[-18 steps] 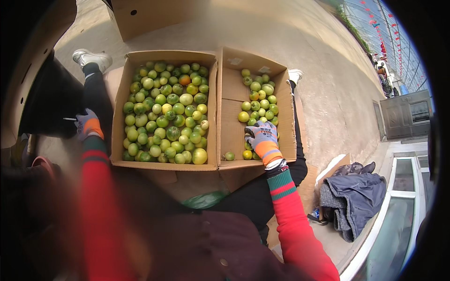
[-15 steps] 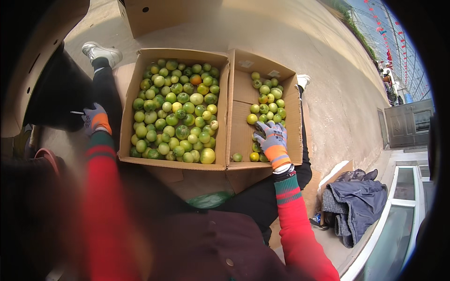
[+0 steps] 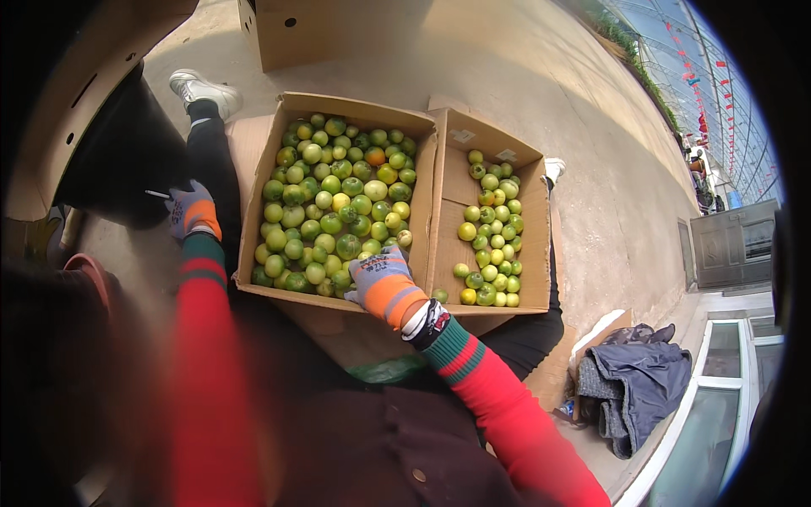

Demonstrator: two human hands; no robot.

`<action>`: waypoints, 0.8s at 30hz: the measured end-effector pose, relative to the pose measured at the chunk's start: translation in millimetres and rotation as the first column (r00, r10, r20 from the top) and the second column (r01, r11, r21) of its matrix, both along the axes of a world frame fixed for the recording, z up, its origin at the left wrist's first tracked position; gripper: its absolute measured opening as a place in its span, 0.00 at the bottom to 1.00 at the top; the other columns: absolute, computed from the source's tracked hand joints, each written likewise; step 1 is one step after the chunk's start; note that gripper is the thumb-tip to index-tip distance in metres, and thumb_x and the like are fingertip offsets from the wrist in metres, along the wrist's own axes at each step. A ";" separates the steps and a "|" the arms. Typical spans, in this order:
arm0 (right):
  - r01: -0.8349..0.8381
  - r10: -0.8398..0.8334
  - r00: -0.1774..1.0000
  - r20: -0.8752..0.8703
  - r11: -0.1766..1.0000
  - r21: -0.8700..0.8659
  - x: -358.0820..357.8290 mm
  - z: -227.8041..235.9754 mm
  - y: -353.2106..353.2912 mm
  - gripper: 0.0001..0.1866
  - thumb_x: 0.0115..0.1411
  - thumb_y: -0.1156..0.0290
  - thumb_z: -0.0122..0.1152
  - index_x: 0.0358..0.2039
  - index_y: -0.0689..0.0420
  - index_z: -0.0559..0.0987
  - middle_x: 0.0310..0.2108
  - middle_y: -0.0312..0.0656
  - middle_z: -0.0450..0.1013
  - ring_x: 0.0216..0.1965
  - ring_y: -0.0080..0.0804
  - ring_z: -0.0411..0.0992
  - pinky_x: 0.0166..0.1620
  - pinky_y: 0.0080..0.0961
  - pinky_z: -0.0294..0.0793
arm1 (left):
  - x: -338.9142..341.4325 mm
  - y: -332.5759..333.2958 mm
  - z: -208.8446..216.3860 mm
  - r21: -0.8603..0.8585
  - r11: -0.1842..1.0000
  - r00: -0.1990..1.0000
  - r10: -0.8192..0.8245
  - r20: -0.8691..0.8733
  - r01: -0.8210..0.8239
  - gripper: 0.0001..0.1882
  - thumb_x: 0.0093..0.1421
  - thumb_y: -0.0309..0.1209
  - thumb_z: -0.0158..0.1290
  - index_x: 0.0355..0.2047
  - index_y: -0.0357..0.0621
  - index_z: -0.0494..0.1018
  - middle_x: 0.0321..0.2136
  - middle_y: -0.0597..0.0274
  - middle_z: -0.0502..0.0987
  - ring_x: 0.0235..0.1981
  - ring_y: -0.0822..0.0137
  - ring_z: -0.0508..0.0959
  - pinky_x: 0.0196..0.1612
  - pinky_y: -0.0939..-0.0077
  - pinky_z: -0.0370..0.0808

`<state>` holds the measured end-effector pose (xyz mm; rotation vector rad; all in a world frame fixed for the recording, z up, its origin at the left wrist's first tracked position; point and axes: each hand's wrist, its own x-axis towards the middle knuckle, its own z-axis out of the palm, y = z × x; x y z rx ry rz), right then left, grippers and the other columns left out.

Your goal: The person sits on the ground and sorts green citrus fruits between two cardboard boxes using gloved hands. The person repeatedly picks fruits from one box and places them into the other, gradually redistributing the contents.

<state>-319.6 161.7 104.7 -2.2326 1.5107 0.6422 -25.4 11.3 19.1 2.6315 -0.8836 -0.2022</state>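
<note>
Two cardboard boxes sit mid-frame; the fuller left box [image 3: 338, 198] holds smooth, round green tomatoes [image 3: 334, 224], probably firm but bruisable, best cupped whole. The gloved right hand [image 3: 382, 283] curls over its lower corner, fingers bent; the left hand [image 3: 193, 211], at the frame's left, pinches something thin.

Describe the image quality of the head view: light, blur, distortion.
Head view: bright daylight falls on the full box of green fruit and the concrete floor; the fisheye bends straight box edges and leaves black corners; the left sleeve is blurred, the dark bulk at the left rim is out of focus, while the gloved right hand looks sharp.
</note>
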 end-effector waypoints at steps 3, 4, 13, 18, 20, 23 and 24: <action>0.065 -0.067 0.991 0.115 0.998 0.014 -3.0 0.7 -1.4 0.20 0.51 0.50 0.59 0.36 0.53 0.78 0.35 0.43 0.78 0.41 0.40 0.75 0.51 0.41 0.61 | 12.2 2.4 -4.4 -0.049 0.999 0.999 0.024 0.026 -0.022 0.32 0.59 0.54 0.41 0.57 0.46 0.63 0.59 0.51 0.63 0.54 0.49 0.70 0.53 0.55 0.68; 0.183 -0.187 0.944 0.272 0.982 0.041 -10.8 5.5 -0.4 0.20 0.51 0.50 0.60 0.36 0.54 0.78 0.34 0.44 0.78 0.40 0.40 0.75 0.50 0.39 0.63 | 13.8 4.3 -3.7 -0.030 0.999 0.999 0.028 0.032 -0.027 0.32 0.59 0.53 0.41 0.58 0.46 0.62 0.59 0.51 0.63 0.54 0.49 0.69 0.54 0.56 0.67; 0.569 -0.484 0.821 0.304 0.737 -0.364 -174.6 15.7 12.0 0.11 0.53 0.60 0.62 0.35 0.49 0.78 0.33 0.41 0.77 0.40 0.40 0.73 0.45 0.35 0.67 | 9.8 -3.2 -11.7 -0.049 0.999 1.000 0.009 -0.004 -0.009 0.33 0.60 0.53 0.42 0.58 0.43 0.62 0.58 0.46 0.63 0.57 0.50 0.66 0.57 0.57 0.65; 0.576 -0.549 0.817 0.176 0.773 -0.265 -193.4 -9.4 19.0 0.11 0.55 0.57 0.57 0.36 0.47 0.76 0.35 0.39 0.77 0.42 0.41 0.72 0.52 0.38 0.60 | 12.4 0.9 -4.0 -0.047 0.998 0.998 -0.032 0.051 0.035 0.32 0.61 0.52 0.41 0.57 0.42 0.63 0.56 0.46 0.65 0.56 0.50 0.67 0.56 0.59 0.66; 0.554 -0.535 0.831 0.150 0.776 -0.302 -197.3 -16.9 18.4 0.12 0.55 0.57 0.56 0.37 0.48 0.75 0.37 0.41 0.76 0.42 0.41 0.73 0.51 0.38 0.61 | 9.9 2.5 -2.8 -0.009 1.000 0.998 -0.026 0.059 0.026 0.32 0.60 0.52 0.41 0.56 0.42 0.64 0.56 0.47 0.66 0.56 0.50 0.68 0.55 0.58 0.67; 0.601 -0.584 0.797 0.156 0.736 -0.312 -199.4 -12.4 5.8 0.16 0.55 0.56 0.57 0.42 0.48 0.76 0.37 0.40 0.76 0.43 0.41 0.72 0.49 0.37 0.64 | 18.0 3.5 -6.8 -0.029 1.000 0.994 0.000 0.112 0.003 0.31 0.60 0.53 0.42 0.55 0.43 0.64 0.55 0.49 0.67 0.55 0.48 0.68 0.54 0.56 0.67; 0.626 -0.587 0.778 0.222 0.701 -0.340 -203.0 -15.4 1.4 0.19 0.55 0.56 0.58 0.46 0.47 0.75 0.39 0.41 0.75 0.45 0.42 0.71 0.50 0.38 0.63 | 24.0 3.0 -14.9 -0.055 0.998 0.992 0.008 0.125 -0.002 0.31 0.60 0.53 0.42 0.55 0.43 0.64 0.55 0.48 0.67 0.55 0.47 0.68 0.54 0.55 0.67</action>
